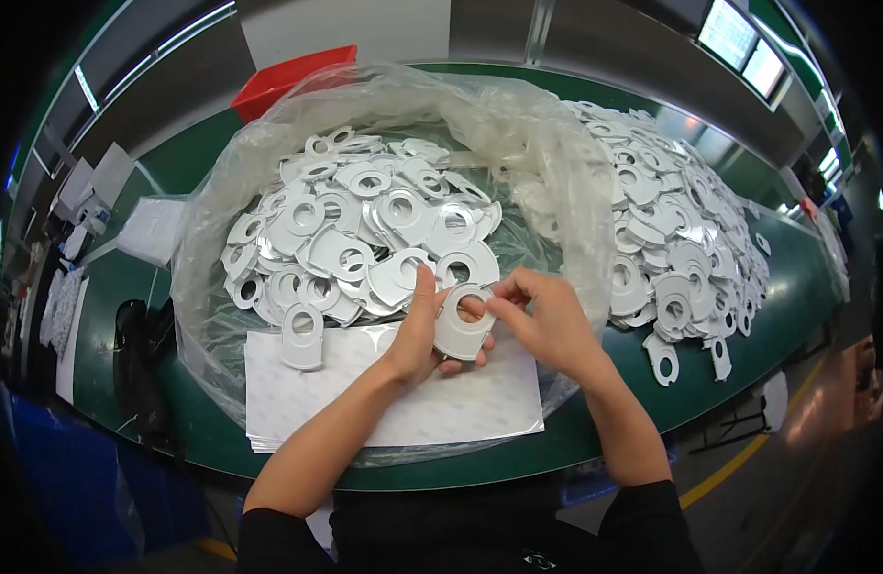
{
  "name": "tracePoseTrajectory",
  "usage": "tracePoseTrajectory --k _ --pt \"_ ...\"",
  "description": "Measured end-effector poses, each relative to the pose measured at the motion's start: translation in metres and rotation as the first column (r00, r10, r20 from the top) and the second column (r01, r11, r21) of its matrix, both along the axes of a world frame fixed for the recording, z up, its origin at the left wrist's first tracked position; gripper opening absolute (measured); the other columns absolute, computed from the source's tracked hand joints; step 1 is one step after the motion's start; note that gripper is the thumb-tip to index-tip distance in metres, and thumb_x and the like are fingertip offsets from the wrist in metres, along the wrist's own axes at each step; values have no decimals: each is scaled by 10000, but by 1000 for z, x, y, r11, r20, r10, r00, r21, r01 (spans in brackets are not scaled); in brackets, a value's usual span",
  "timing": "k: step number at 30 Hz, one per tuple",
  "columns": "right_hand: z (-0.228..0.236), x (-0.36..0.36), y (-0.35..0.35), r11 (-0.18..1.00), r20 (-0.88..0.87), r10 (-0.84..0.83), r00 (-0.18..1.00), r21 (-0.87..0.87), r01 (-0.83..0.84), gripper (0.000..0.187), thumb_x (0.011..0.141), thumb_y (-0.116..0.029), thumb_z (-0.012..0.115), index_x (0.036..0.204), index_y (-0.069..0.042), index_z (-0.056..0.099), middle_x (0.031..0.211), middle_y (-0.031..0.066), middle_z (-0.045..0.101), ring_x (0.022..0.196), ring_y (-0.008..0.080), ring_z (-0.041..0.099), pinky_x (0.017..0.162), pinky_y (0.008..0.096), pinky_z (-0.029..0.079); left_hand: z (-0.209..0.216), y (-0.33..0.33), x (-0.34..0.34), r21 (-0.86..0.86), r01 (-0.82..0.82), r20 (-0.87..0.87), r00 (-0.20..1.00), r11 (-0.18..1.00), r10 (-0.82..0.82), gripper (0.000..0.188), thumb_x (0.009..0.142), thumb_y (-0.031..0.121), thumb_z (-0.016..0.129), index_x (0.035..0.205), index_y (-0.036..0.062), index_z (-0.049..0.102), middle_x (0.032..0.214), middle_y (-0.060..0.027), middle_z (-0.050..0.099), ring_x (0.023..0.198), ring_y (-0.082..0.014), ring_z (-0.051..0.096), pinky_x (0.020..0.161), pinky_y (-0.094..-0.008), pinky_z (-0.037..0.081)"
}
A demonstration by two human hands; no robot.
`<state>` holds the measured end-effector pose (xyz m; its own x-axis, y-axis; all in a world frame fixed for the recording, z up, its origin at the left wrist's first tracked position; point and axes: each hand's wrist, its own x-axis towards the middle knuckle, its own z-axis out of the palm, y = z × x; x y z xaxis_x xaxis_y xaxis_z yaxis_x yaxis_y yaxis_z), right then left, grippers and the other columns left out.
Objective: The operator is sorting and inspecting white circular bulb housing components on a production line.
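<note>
A flat white plastic part with a round hole is gripped from below by my left hand, thumb along its left side. At its upper right edge, the fingers of my right hand are bent in a pinch and touch the part. Whatever is between those fingertips is too small to make out. Beneath my hands lies a stack of white sheets. One similar white part rests on the upper left of the stack. Just beyond, a heap of such parts fills an open clear plastic bag.
A second heap of white parts spreads over the green table on the right. Behind the bag stands a red bin. To the left are a white packet and a black object near the table's edge.
</note>
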<state>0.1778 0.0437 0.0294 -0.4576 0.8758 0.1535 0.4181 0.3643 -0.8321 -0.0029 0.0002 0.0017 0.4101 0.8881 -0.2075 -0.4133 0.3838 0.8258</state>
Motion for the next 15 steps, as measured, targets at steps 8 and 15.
tracePoseTrajectory --k 8,15 --pt "10 9 12 911 -241 -69 968 -410 -37 121 811 -148 625 775 -33 607 671 -6 565 582 68 505 498 237 408 1 -9 4 149 -35 -81 996 988 47 709 908 651 169 1058 48 511 902 -113 615 776 -167 611 539 -233 432" --pt "48 78 47 933 -908 -360 216 -351 81 210 892 -208 564 1048 -70 596 921 -11 586 771 43 508 635 169 413 23 -2 -16 898 356 -331 155 260 931 291 764 152 681 1004 20 585 984 -118 603 939 -310 553 831 -395 409"
